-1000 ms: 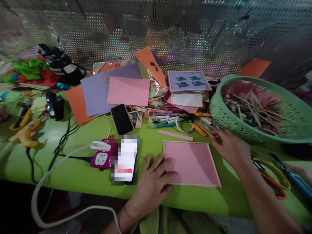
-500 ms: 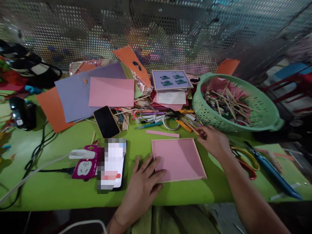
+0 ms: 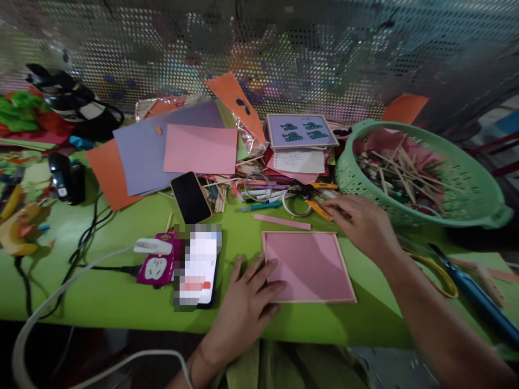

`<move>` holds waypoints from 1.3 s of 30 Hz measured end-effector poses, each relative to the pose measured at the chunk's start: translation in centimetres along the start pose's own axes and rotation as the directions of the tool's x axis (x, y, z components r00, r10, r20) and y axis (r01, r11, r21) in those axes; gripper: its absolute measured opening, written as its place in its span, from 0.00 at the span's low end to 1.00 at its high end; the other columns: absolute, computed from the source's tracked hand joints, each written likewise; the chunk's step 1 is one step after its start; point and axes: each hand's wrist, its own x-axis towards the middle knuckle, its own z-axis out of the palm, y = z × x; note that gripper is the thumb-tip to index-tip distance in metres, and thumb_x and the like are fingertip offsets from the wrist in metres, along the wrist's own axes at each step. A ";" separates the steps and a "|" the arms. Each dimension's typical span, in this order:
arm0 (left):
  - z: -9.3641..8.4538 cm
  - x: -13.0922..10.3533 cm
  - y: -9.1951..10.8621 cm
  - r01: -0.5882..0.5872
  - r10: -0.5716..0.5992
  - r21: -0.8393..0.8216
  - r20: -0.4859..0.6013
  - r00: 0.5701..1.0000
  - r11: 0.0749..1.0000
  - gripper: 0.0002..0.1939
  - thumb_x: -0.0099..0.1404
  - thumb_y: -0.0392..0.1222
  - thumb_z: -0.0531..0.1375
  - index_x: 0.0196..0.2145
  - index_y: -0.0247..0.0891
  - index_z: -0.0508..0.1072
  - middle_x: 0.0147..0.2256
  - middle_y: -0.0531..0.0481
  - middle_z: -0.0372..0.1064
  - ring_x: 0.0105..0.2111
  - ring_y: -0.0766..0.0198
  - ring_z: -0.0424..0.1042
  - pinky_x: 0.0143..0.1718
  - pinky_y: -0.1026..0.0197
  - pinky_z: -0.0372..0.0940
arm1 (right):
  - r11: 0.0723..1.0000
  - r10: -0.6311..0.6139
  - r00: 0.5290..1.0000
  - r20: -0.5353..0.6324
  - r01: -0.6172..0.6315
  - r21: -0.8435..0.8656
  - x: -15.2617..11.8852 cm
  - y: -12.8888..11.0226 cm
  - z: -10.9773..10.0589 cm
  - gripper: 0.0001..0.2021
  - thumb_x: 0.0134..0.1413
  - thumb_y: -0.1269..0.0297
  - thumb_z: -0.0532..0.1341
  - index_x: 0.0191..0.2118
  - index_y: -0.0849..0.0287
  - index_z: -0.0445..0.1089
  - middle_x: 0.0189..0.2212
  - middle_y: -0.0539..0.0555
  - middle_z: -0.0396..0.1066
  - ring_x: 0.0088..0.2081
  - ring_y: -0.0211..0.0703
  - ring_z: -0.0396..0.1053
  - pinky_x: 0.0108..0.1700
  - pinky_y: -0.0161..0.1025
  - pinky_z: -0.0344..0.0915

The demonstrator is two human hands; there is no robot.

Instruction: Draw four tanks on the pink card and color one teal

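Observation:
A sheet of pink card (image 3: 310, 267) edged with thin wooden strips lies flat on the green tabletop. My left hand (image 3: 251, 297) rests on its left side with the fingers spread. Beyond the card's upper right corner, my right hand (image 3: 365, 224) reaches in with thumb and fingers pinched together. Whatever is between those fingertips is too hidden to name. Right beside them lies an orange-handled tool (image 3: 324, 186) with a dark head, next to a roll of clear tape (image 3: 297, 210). A narrow pink strip (image 3: 281, 221) lies just above the card.
A green plastic basket (image 3: 497, 186) full of sticks stands at the right. Left of the card are a lit phone (image 3: 200, 267), a dark phone (image 3: 191, 198) and a magenta power strip (image 3: 157, 270). Yellow-handled scissors (image 3: 441, 275) lie near my right forearm. Coloured paper sheets (image 3: 200, 148) lie behind.
The view has swung left, so things appear further right. My right fingertips have shifted slightly closer to the orange-handled tool. My left hand stays on the card.

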 end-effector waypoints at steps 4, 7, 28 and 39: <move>-0.2 0.0 0.2 0.015 -0.015 -0.008 0.036 0.999 1.000 0.20 0.71 0.38 0.63 0.59 0.50 0.74 0.69 0.50 0.62 0.72 0.51 0.54 0.73 0.33 0.44 | 0.980 -0.197 0.976 0.098 0.194 0.044 4.2 -2.3 1.7 0.13 0.68 0.66 0.56 0.41 0.57 0.80 0.41 0.59 0.82 0.45 0.54 0.76 0.50 0.48 0.68; 0.1 -0.2 0.2 0.019 -0.018 -0.018 0.036 0.999 1.000 0.19 0.72 0.41 0.62 0.59 0.49 0.74 0.70 0.52 0.60 0.72 0.52 0.53 0.73 0.33 0.41 | 0.966 -0.254 0.946 0.204 0.259 0.000 6.7 -4.1 3.6 0.14 0.67 0.69 0.56 0.42 0.58 0.81 0.42 0.60 0.82 0.46 0.54 0.75 0.51 0.48 0.66; 0.7 -0.6 0.0 0.008 -0.008 -0.075 0.004 1.000 0.997 0.18 0.73 0.48 0.62 0.59 0.55 0.72 0.71 0.59 0.58 0.72 0.54 0.52 0.74 0.37 0.34 | 0.906 -0.277 0.838 0.470 0.391 -0.162 11.3 -6.8 5.3 0.07 0.57 0.73 0.64 0.41 0.58 0.76 0.42 0.59 0.79 0.47 0.54 0.72 0.44 0.44 0.61; 0.5 -0.5 0.1 -0.008 0.008 -0.111 -0.001 1.000 0.994 0.20 0.72 0.46 0.64 0.60 0.53 0.71 0.68 0.55 0.63 0.72 0.53 0.54 0.74 0.36 0.33 | 0.951 -0.272 0.922 0.275 0.301 -0.071 8.7 -6.1 0.6 0.10 0.64 0.66 0.61 0.40 0.59 0.81 0.40 0.60 0.81 0.44 0.58 0.74 0.46 0.51 0.62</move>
